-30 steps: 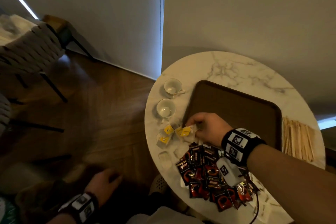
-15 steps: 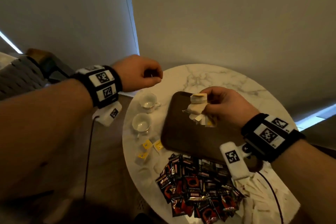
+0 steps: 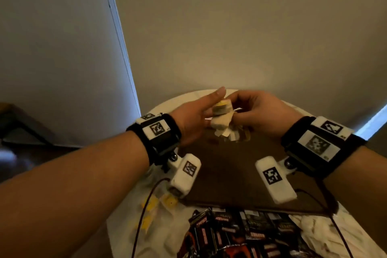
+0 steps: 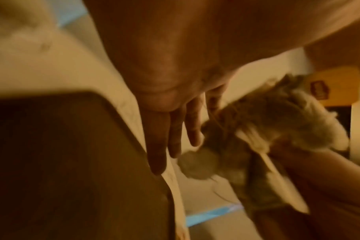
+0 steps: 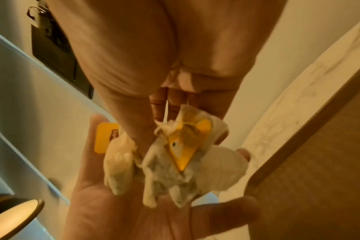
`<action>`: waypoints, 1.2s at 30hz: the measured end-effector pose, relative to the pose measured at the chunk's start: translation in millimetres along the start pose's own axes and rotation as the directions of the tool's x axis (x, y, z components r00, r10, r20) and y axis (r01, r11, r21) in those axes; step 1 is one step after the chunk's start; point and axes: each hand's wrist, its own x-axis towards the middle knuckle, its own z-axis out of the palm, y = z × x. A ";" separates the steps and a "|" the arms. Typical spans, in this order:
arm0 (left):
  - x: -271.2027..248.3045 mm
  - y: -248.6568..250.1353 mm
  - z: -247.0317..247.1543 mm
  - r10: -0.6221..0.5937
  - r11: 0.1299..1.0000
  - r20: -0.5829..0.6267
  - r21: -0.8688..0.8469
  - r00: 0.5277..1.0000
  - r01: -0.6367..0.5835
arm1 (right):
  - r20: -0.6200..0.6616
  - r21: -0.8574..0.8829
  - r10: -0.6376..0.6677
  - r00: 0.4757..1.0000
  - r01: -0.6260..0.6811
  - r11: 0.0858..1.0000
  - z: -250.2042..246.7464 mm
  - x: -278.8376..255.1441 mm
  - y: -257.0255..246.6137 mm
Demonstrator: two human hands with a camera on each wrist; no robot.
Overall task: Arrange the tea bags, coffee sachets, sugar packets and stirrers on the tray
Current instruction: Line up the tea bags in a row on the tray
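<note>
Head view, from the left: loose tea bags [image 3: 154, 205] with yellow tags lie on the near-left part of the round marble table [image 3: 167, 234], blurred, beside the near-left corner of the brown tray [image 3: 228, 174]. I see my left hand [image 3: 193, 115] raised over the far side of the tray, fingers straight and thumb out, palm laid flat against a bunch of tea bags [image 3: 222, 123]. From the right wrist view that palm [image 5: 134, 203] lies spread under the bunch [image 5: 175, 168], one yellow tag [image 5: 106, 138] resting near the fingers; it holds nothing closed. The left wrist view shows the same straight fingers [image 4: 156, 146] beside the bunch [image 4: 267, 129], though it is blurred. My right hand [image 3: 261, 111] grips the bunch from the right, fingers and thumb curled round its top, papers and tags hanging below, held in the air above the tray and not touching it. A heap of dark coffee sachets [image 3: 240, 234] lies on the table at the tray's near edge. White packets [image 3: 312, 228] lie to the right of that heap, too blurred for me to tell what they are.
</note>
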 end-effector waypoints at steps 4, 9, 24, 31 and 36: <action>-17.9 -67.6 28.4 0.058 0.994 0.077 -0.095 0.995 -0.050 | 0.057 -0.061 -0.046 0.997 0.049 0.997 31.0 -27.0 36.6; -65.7 -114.3 54.7 -0.027 0.983 -0.082 -0.186 0.996 0.012 | 0.044 -0.003 -0.032 0.999 0.032 0.999 72.5 -83.3 53.8; 14.6 -90.9 39.3 -0.002 0.966 -0.444 -0.233 0.896 -0.113 | -0.078 0.265 0.212 0.974 -0.185 0.947 38.6 -23.2 103.6; 25.9 -81.8 40.4 -0.060 0.952 -0.421 -0.298 0.905 -0.075 | -0.164 0.521 0.179 0.970 -0.069 0.851 24.0 -8.6 92.3; 7.9 -91.3 48.5 0.006 0.956 -0.441 -0.261 0.897 -0.134 | -0.254 0.479 0.117 0.960 0.020 0.878 21.8 -34.3 87.0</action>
